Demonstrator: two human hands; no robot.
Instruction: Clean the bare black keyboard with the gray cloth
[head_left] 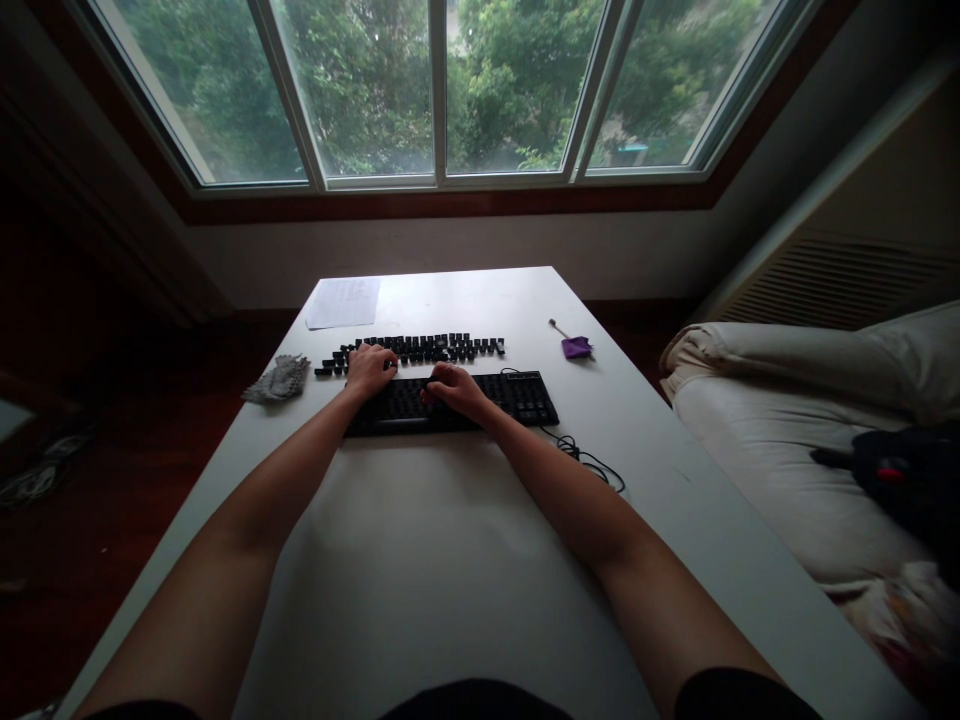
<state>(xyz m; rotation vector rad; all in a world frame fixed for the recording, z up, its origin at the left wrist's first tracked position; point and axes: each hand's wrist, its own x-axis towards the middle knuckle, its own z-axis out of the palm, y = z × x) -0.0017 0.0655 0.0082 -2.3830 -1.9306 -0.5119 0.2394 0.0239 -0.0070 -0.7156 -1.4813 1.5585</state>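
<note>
Keyboard (517,396) lies long axis across the worktop (450,560), loose keycaps (442,348) in rows just beyond it — left hand (370,368), fingers curled, touches the rows' left part and is nearer them; right hand (455,388) rests curled on the keys (whether either grips a cap cannot be told).

A white worktop (450,560) carries a black keyboard (517,395) lying crosswise past its middle. Taking the keyboard as the dial's centre, rows of loose black keycaps (435,348) lie just beside it at 12 o'clock, a sheet of paper (343,302) at 11 and a small purple object (577,347) at 1. A crumpled grey cloth (279,380) sits on the worktop's edge at 9, and the keyboard's thin black cable (589,458) curls at 4.
</note>
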